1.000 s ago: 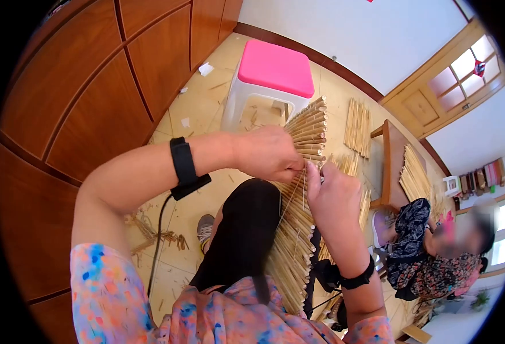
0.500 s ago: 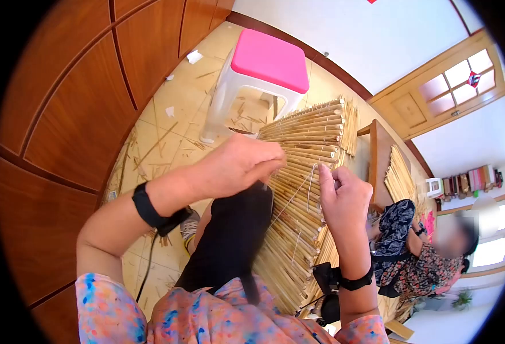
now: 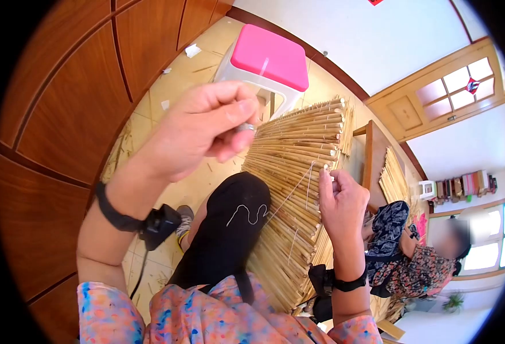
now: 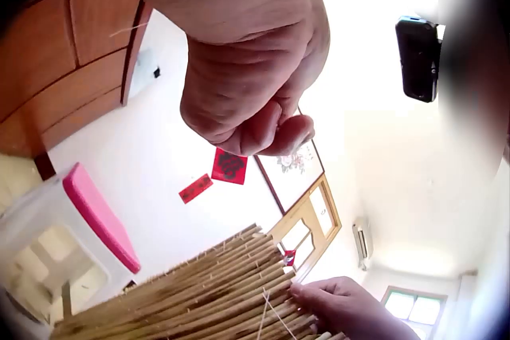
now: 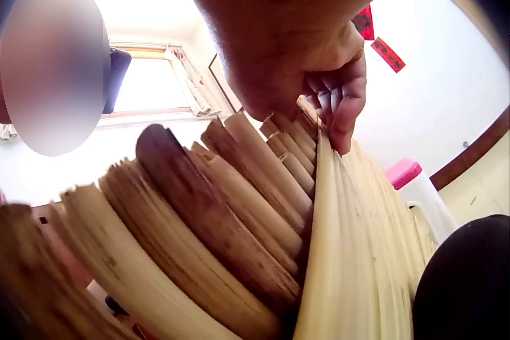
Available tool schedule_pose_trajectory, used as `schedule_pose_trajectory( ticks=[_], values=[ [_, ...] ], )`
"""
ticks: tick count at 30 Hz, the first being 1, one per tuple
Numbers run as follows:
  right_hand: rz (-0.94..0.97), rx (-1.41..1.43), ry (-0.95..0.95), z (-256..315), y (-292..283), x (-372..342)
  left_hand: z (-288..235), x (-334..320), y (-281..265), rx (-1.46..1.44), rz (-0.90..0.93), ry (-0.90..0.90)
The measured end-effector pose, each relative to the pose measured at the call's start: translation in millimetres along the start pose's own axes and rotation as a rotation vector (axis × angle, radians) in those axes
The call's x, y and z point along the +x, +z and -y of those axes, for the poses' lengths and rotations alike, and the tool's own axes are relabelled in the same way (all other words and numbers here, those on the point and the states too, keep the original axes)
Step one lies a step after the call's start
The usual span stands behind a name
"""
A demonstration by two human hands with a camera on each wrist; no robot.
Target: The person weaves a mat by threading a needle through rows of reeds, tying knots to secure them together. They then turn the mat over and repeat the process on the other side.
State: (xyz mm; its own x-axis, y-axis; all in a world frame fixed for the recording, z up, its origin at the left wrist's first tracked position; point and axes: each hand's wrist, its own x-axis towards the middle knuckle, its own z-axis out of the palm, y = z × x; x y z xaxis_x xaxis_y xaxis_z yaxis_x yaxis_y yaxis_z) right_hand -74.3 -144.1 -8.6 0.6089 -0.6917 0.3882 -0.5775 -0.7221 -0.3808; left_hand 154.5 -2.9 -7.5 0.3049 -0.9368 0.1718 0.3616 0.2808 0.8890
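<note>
Two hands up: my right hand (image 3: 345, 198), nearer, pinches the tan reed-stalk mat (image 3: 298, 137), stretching bottom-centre upward; my left hand (image 3: 203, 123), upper left, curls apart, contents unclear.

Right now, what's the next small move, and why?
Probably lower the left hand to the white cord and draw it snug: it lies slack across the reed mat and onto the dark-clad knee, while the right hand grips the mat's edge.
</note>
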Motion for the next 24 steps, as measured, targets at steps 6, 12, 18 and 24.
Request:
schedule_pose_trajectory(
  ticks=[6, 12, 18, 24],
  values=[
    [0.008, 0.013, 0.003, 2, -6, 0, -49, -24, -6, 0.314, -0.132, 0.137],
    [-0.008, 0.016, -0.014, 1, -5, 0, 13, -45, 9, 0.651, -0.058, -0.015],
    [-0.013, 0.065, 0.025, -7, -7, 0, 119, -87, 33, 1.221, 0.018, 0.363],
    [-0.031, 0.008, 0.012, -8, -10, -2, 148, -94, 32, 1.339, 0.172, 0.566]
  ],
)
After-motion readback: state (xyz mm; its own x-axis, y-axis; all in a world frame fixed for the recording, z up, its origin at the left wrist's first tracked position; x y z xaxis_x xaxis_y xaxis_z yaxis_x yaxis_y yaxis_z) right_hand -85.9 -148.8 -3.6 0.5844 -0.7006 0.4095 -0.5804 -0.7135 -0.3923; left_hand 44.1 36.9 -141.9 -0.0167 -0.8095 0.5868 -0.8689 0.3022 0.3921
